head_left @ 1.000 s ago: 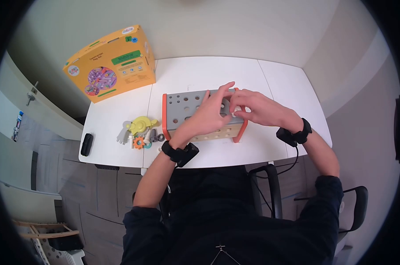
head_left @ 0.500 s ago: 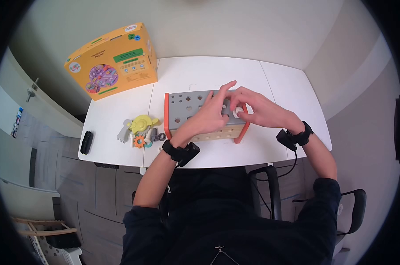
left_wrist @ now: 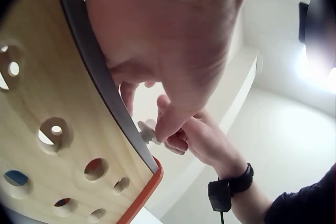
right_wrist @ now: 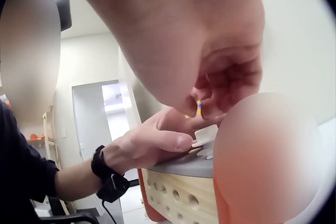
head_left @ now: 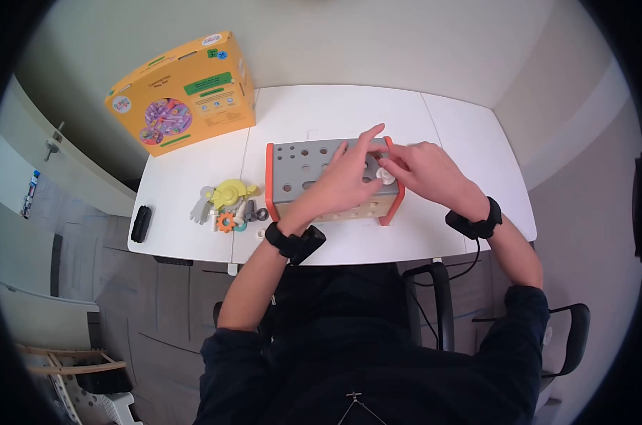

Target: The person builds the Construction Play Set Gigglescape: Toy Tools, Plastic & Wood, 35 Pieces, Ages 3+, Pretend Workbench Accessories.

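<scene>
A toy toolbox has a grey top full of holes, red ends and a pale wooden front. Near its right end a white knob-like piece stands on the top. My left hand lies over the top, fingers extended, its thumb tip close beside the white piece. Over that piece hovers my right hand, fingers loosely bent. In the right wrist view a gap shows between its thumb and fingers, with the white piece just below them.
Left of the toolbox lies a pile of toy parts: a yellow piece, an orange gear and several grey and white bits. A yellow play set box stands at the back left. A black case lies by the table's left edge.
My right hand's fingers have come away from the white piece they pinched earlier, and more of it shows. The left hand has stayed nearly in place.
</scene>
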Demonstrator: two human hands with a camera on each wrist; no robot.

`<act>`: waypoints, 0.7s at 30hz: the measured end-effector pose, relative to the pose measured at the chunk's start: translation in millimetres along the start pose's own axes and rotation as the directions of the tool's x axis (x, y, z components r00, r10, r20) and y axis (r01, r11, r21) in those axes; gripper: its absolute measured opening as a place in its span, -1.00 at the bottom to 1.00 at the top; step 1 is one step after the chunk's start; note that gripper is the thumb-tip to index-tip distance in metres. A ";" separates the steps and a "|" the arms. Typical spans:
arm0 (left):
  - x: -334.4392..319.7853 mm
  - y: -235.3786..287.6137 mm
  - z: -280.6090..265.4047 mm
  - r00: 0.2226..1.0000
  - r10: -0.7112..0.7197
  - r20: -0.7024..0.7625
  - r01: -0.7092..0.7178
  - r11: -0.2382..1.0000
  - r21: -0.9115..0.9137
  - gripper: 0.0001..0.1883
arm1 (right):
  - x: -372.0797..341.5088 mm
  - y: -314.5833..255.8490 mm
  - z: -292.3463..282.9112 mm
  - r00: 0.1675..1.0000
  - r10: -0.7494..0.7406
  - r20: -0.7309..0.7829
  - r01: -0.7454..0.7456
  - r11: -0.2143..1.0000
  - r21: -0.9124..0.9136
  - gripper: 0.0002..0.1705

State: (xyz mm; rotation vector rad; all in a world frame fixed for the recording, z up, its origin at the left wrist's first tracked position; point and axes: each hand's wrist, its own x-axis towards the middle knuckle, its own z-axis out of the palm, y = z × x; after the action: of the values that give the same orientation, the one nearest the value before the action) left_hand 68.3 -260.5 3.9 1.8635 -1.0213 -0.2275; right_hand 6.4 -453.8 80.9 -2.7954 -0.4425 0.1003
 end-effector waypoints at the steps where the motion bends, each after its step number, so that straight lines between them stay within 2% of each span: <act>1: 0.6 -7.5 -3.3 1.000 0.015 0.015 -0.014 0.998 -0.056 -0.02 | -3.1 10.6 6.0 0.981 -0.134 -0.137 0.152 0.979 0.133 -0.80; 2: 1.7 -10.0 -5.2 0.999 0.031 0.028 -0.028 0.993 -0.110 -0.02 | -2.8 18.4 10.8 0.965 -0.215 -0.149 0.239 0.956 0.171 -0.81; 3: 2.0 -9.4 -3.6 0.999 0.035 0.028 -0.033 0.998 -0.054 -0.02 | -1.6 25.1 16.6 0.942 -0.294 -0.164 0.324 0.923 0.209 -0.82; 5: 0.7 -6.0 -1.1 0.999 0.036 0.030 -0.038 0.997 0.065 -0.01 | 0.9 31.9 23.4 0.917 -0.356 -0.180 0.392 0.887 0.244 -0.83; 6: -0.3 -4.6 -1.2 0.999 0.038 0.026 -0.040 0.996 0.081 0.00 | 2.0 33.9 26.0 0.923 -0.342 -0.175 0.378 0.893 0.243 -0.83; 8: -1.9 -0.2 -0.6 0.999 0.044 0.014 -0.045 0.993 0.108 0.02 | 2.4 23.9 21.6 0.965 -0.233 -0.121 0.258 0.929 0.267 -0.82; 10: -2.5 7.1 0.7 1.000 0.021 -0.001 -0.021 0.994 0.107 0.06 | 1.6 5.4 7.9 0.999 -0.036 -0.021 0.040 0.955 0.294 -0.79; 11: -2.5 9.7 1.3 1.000 0.011 -0.008 -0.010 0.994 0.107 0.08 | 2.9 -1.0 5.7 0.998 0.044 0.052 -0.050 0.992 0.115 -0.77; 13: -0.9 12.1 3.0 0.999 -0.027 -0.020 0.029 0.989 0.142 0.11 | 6.9 -10.4 2.2 0.962 0.228 0.149 -0.183 0.947 -0.265 -0.71; 16: -1.0 6.0 7.7 0.999 -0.005 -0.054 0.016 0.980 0.201 0.09 | 7.7 -15.9 -1.2 0.924 0.342 0.173 -0.256 0.887 -0.385 -0.69; 17: -0.8 2.3 9.5 0.998 0.018 -0.066 -0.003 0.975 0.220 0.07 | 5.2 -9.1 1.6 0.979 0.179 0.094 -0.153 0.961 -0.228 -0.72; 18: -0.9 -1.2 8.5 0.998 0.026 -0.051 -0.016 0.983 0.183 0.05 | 0.5 3.6 6.1 1.000 0.026 -0.013 -0.027 0.997 -0.078 -0.75; 19: -0.1 -4.5 5.4 0.999 0.039 -0.037 -0.033 0.989 0.147 0.04 | -1.8 13.2 11.4 0.983 -0.109 -0.145 0.118 0.991 0.056 -0.77; 21: -0.5 -5.3 2.2 0.999 0.044 -0.014 -0.042 0.994 0.101 0.02 | 0.9 22.8 22.7 0.949 -0.261 -0.176 0.297 0.927 0.228 -0.74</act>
State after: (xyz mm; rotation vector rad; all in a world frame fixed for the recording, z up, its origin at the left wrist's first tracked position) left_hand 69.7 -260.6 -1.7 1.9285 -1.0784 -0.1375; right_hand 11.2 -467.6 52.2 -2.4422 -0.7328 -0.1006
